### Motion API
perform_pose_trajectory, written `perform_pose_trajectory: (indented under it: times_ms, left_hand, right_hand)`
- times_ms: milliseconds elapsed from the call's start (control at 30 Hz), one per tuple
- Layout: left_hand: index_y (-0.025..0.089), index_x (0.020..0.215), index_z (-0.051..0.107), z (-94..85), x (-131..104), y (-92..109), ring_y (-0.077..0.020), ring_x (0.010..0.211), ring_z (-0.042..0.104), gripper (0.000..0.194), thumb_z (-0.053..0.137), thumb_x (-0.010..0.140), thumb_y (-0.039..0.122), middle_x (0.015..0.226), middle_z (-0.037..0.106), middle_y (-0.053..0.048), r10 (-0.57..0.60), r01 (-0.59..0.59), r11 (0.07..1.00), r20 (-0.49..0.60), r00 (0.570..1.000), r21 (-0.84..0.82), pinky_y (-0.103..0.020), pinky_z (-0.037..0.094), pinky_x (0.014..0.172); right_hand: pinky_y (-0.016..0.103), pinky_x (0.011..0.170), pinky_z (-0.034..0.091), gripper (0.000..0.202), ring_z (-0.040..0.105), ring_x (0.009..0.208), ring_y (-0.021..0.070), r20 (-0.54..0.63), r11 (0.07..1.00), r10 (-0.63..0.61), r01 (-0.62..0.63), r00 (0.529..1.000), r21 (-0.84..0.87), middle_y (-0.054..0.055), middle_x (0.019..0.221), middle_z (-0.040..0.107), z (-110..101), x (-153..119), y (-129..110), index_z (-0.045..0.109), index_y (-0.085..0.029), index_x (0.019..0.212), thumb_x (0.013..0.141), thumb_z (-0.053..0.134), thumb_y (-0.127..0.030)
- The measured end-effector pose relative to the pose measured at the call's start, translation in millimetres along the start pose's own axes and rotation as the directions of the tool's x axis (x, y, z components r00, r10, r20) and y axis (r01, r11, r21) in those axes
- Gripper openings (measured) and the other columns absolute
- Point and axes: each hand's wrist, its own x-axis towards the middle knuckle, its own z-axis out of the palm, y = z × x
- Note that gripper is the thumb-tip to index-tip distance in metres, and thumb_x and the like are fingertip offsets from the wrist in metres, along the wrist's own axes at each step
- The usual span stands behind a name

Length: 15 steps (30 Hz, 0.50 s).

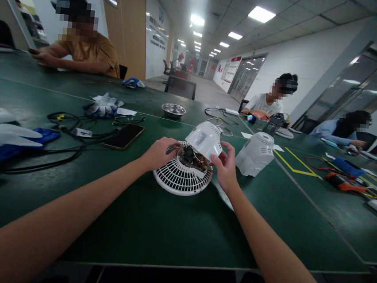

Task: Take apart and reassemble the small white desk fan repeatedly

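A white fan grille [182,179] lies on the green table in front of me, with a dark motor and wiring [190,155] exposed at its middle. Tilted above the motor is a white plastic motor cover [204,138] with a label on it. My right hand [226,165] grips the cover's right edge between thumb and fingers. My left hand [160,154] is at the left side of the motor, its fingers curled against the assembly; what the fingertips hold is hidden. Right of my right hand stands another white plastic housing [255,154].
A black phone [124,136], dark cables [71,148] and blue-white gloves [11,142] lie to the left. A metal bowl [173,110] sits beyond the fan. Orange-black tools [344,182] lie at the right. Several people sit around the table.
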Motion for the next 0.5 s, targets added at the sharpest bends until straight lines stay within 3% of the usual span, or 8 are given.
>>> perform_pose_trajectory:
  times_ms: [133,267,333,500]
  left_hand:
    - [0.021,0.118,0.066,2.7,-1.0,7.4,-0.0269,0.110,0.065,0.032,0.052,0.090,0.022,0.117,0.071,-0.008,-0.059,0.059,0.998,-0.010,0.998,-0.033,-0.044,0.048,0.102]
    - [0.020,0.130,0.059,5.1,-3.9,11.5,-0.0255,0.113,0.064,0.042,0.051,0.089,0.018,0.124,0.069,-0.009,-0.053,0.050,0.989,-0.015,0.998,-0.142,-0.044,0.050,0.101]
    - [0.020,0.132,0.058,5.0,-4.9,11.2,-0.0271,0.114,0.063,0.045,0.054,0.088,0.021,0.124,0.067,-0.011,-0.050,0.051,0.991,0.012,0.999,-0.120,-0.046,0.049,0.100]
    - [0.018,0.126,0.060,-3.0,-4.3,8.4,-0.0310,0.110,0.058,0.046,0.059,0.082,0.032,0.118,0.065,-0.012,0.069,-0.063,0.996,0.091,0.993,-0.062,-0.050,0.045,0.098]
  right_hand:
    - [0.031,0.079,0.056,0.067,0.062,0.101,0.0200,0.127,0.986,-0.047,0.066,0.991,-0.152,0.001,0.113,0.066,1.1,-5.7,-1.1,0.052,-0.034,0.126,0.069,0.084,-0.022]
    - [0.033,0.081,0.055,0.066,0.059,0.105,0.0218,0.155,0.967,-0.081,0.116,0.985,-0.228,0.002,0.119,0.064,-0.7,-7.6,-1.8,0.055,-0.034,0.128,0.070,0.083,-0.021]
    - [0.034,0.084,0.054,0.065,0.058,0.105,0.0220,0.166,0.958,-0.091,0.132,0.982,-0.254,0.002,0.118,0.064,-2.0,-7.3,-2.7,0.056,-0.034,0.128,0.071,0.082,-0.020]
    - [0.040,0.092,0.052,0.071,0.058,0.107,0.0254,0.193,0.970,-0.055,0.099,0.980,-0.222,0.003,0.113,0.065,-3.5,-8.1,-6.6,0.058,-0.032,0.129,0.065,0.084,-0.016]
